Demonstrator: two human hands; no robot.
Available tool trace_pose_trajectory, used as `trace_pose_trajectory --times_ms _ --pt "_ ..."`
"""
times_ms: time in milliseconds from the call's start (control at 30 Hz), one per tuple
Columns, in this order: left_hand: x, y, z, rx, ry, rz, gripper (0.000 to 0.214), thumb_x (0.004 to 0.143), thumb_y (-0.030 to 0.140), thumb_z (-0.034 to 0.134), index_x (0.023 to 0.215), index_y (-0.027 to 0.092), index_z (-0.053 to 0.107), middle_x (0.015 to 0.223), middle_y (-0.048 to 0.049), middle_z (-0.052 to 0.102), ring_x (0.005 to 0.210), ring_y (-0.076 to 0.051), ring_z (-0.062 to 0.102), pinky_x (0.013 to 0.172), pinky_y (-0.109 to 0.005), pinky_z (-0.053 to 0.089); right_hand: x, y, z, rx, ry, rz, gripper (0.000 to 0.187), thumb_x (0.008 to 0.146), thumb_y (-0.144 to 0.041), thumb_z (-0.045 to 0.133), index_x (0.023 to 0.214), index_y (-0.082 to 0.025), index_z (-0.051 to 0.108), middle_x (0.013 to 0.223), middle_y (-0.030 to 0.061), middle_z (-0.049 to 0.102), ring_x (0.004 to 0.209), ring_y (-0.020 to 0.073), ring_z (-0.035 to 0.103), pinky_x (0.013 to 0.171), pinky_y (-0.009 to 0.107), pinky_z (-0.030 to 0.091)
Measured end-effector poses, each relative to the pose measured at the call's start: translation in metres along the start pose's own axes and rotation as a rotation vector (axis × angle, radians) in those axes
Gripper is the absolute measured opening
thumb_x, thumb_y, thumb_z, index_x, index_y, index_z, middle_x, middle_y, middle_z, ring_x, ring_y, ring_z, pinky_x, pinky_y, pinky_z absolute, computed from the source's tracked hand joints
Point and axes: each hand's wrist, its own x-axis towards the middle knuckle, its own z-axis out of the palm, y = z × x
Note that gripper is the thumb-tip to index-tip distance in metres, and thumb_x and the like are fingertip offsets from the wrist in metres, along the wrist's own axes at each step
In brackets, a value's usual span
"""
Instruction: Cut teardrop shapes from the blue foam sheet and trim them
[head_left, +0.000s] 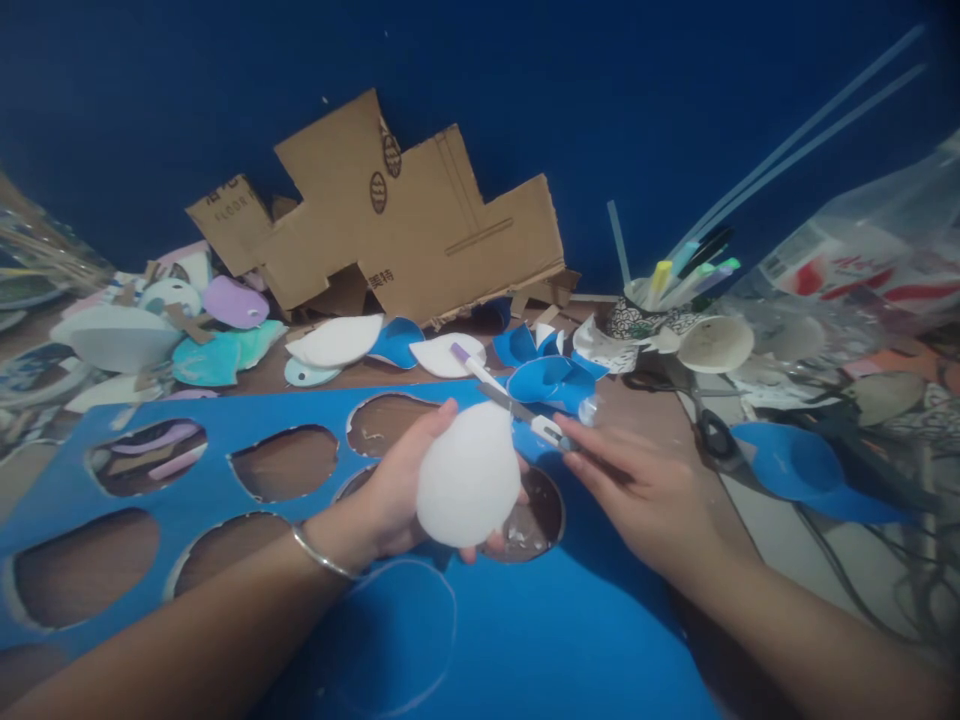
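Note:
My left hand (397, 480) holds up a white teardrop-shaped piece (466, 478), its fingers curled round behind. In my right hand (630, 480), pinched by its end between thumb and fingers, is a utility knife (546, 428) with a white handle. Its blade points up and left, passing by the piece's tip; whether they touch I cannot tell. Beneath both hands lies a blue sheet (592, 610) with several rounded holes cut out. A pale teardrop outline is drawn on the sheet near my left wrist.
Behind the sheet lie white leaf-shaped pieces (337, 342), blue cut pieces (551, 380) and a purple-capped pen (466, 355). Stepped cardboard (420, 220) leans on the blue wall. At right stand a marker cup (634, 318) and black-handled scissors (716, 435). Coloured cut-outs (206, 355) crowd the left.

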Motion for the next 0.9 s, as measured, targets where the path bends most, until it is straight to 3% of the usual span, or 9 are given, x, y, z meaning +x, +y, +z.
trace_pose_trajectory --times_ms 367,667,900 --pt "0.002 -0.001 -0.006 -0.041 -0.032 0.002 0.078 0.077 0.072 0.030 0.102 0.004 0.060 0.085 -0.0171 0.068 0.061 -0.029 0.069 0.039 -0.028 0.052 0.001 0.003 -0.001 0.001 0.019 -0.050 0.028 0.085 -0.025 0.057 0.110 -0.021 0.067 0.102 0.0051 0.072 0.089 0.0207 0.068 0.072 0.028 0.058" --pt "0.000 -0.001 0.002 0.020 0.064 -0.014 0.075 0.080 0.070 0.028 0.101 0.005 0.060 0.084 -0.0177 0.067 0.060 -0.028 0.068 0.038 -0.028 0.052 0.000 0.001 0.001 0.033 0.011 -0.023 0.029 0.084 -0.025 0.057 0.111 -0.025 0.066 0.101 0.0033 0.072 0.087 0.0204 0.069 0.071 0.030 0.059" --pt "-0.001 -0.003 0.005 0.002 0.082 0.028 0.073 0.079 0.069 0.032 0.102 0.006 0.060 0.085 -0.0173 0.067 0.059 -0.027 0.068 0.037 -0.026 0.051 0.001 -0.001 0.001 0.045 0.022 -0.025 0.027 0.082 -0.022 0.059 0.108 -0.021 0.068 0.101 0.0044 0.072 0.090 0.0201 0.068 0.073 0.027 0.059"
